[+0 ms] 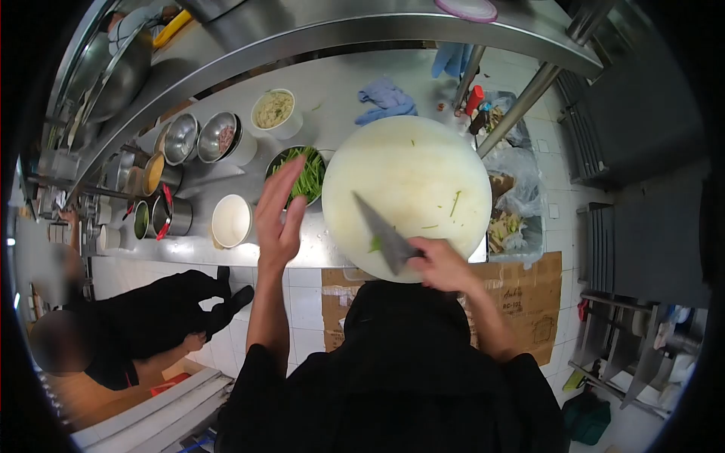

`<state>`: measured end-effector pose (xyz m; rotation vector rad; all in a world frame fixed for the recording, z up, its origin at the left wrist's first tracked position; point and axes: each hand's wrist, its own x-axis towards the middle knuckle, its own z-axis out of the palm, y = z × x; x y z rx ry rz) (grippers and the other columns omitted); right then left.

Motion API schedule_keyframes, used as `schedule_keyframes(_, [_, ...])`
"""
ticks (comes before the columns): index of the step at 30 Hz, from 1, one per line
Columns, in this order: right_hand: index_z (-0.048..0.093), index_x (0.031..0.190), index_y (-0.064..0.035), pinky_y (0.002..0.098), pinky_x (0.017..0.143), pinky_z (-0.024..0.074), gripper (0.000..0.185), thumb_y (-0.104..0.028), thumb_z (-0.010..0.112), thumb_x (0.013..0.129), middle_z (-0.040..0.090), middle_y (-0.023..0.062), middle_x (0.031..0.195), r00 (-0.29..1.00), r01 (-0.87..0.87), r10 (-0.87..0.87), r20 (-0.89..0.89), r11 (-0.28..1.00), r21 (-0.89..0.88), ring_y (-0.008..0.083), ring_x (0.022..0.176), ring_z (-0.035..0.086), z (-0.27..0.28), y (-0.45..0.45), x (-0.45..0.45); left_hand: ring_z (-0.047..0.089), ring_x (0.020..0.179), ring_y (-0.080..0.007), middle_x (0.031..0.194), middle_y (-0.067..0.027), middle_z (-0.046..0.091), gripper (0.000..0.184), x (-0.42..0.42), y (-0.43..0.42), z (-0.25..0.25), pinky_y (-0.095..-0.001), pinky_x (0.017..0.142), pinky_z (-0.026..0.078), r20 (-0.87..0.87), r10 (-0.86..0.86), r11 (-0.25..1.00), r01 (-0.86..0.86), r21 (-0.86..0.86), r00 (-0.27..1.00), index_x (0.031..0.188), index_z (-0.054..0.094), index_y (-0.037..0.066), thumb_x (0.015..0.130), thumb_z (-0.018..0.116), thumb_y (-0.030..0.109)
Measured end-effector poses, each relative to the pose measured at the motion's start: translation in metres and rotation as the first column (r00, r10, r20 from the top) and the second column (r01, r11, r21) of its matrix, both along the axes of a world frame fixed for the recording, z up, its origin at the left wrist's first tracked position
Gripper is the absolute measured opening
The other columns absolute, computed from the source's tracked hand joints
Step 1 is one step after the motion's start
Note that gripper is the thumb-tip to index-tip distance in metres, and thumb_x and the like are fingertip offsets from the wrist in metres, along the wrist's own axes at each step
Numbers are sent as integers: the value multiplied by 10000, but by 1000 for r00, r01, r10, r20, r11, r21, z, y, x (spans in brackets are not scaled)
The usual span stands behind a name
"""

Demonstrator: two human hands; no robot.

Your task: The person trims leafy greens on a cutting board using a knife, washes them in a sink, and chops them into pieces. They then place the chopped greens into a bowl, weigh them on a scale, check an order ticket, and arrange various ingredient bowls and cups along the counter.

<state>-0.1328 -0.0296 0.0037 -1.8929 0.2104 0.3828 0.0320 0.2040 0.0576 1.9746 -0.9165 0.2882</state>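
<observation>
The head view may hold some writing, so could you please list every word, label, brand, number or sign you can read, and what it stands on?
"101", on the cardboard on the floor; the characters before it are too blurred to be sure of.
The script above it there: too blurred to read.
I can read no other text.

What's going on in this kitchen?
The person wearing the camera has a knife in the right hand, its blade over a round cutting board. A few green scraps lie scattered on the board. The left hand is empty and raised, fingers spread, near a bowl of cut greens. A blue cloth lies behind the board, and a co-worker in black is off to the left.
</observation>
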Motion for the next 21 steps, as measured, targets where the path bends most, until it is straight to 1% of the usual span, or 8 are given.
schedule_keyframes(1, [552, 1119, 34, 364, 601, 500, 308, -66, 523, 829, 627, 182, 779, 991, 54, -47, -123, 997, 52, 213, 637, 628, 12, -23, -8, 492, 1201, -300, 1263, -180, 546, 393, -8, 13, -2, -382, 1008, 363, -7, 10, 1000, -9, 29, 1000, 1240, 538, -29, 873, 474, 95])
schedule_keyframes(6, [544, 1148, 27, 380, 654, 482, 344, -34, 513, 811, 623, 204, 812, 935, 355, -330, 131, 859, -369, 246, 690, 626, 35, -78, -42, 564, 1079, -244, 1197, -151, 582, 338, -37, 57, -32, -329, 879, 443, -353, 252, 945, -307, -110, 901, 1197, 569, -16, 905, 459, 113])
schedule_keyframes(10, [552, 1055, 50, 412, 674, 482, 287, -79, 512, 802, 615, 234, 779, 949, 277, -242, 201, 946, -169, 341, 733, 626, 2, -23, 31, 572, 1062, -253, 1187, -158, 586, 316, -24, 25, -38, -324, 863, 449, -285, 89, 988, -121, -100, 954, 1185, 570, -13, 911, 505, 128])
schedule_keyframes(11, [554, 1037, 60, 415, 673, 485, 286, -84, 501, 796, 619, 235, 774, 963, 266, -268, -15, 961, -73, 342, 704, 633, 13, -13, 53, 572, 1062, -253, 1187, -158, 586, 316, -23, 19, -33, -324, 863, 449, -284, 77, 989, -109, -98, 956, 1185, 570, -13, 911, 505, 128])
schedule_keyframes(15, [574, 1022, 35, 418, 643, 497, 274, -74, 471, 793, 628, 216, 741, 879, 436, -389, 275, 889, -139, 329, 616, 636, -24, -49, 25, 579, 1051, -262, 1107, -165, 623, 268, -23, 28, -17, -336, 888, 444, -170, -7, 1000, 5, -9, 985, 1114, 604, -36, 878, 530, 66])
schedule_keyframes(16, [564, 1045, 26, 438, 690, 488, 275, -82, 498, 801, 625, 242, 800, 880, 473, -471, 61, 861, -187, 374, 741, 635, 5, -55, 4, 588, 1005, -243, 1081, -156, 628, 263, -26, 43, -26, -329, 869, 451, -264, 41, 998, -53, -37, 964, 1107, 606, -37, 876, 524, 59])
schedule_keyframes(19, [554, 1070, 19, 450, 706, 480, 280, -90, 531, 813, 614, 259, 816, 879, 475, -461, 122, 824, -310, 408, 795, 615, 14, -37, -27, 596, 880, -189, 1021, -129, 636, 251, -29, 50, -42, -309, 806, 466, -357, 139, 989, -149, -1, 924, 1088, 610, -39, 868, 518, 39])
schedule_keyframes(21, [545, 1085, 14, 451, 684, 480, 283, -90, 550, 822, 607, 258, 795, 909, 392, -304, 285, 855, -340, 415, 782, 607, -6, -10, -21, 599, 866, -196, 1029, -132, 635, 247, -26, 16, -40, -303, 787, 468, -378, -13, 995, -26, -98, 926, 1084, 611, -38, 862, 526, 26])
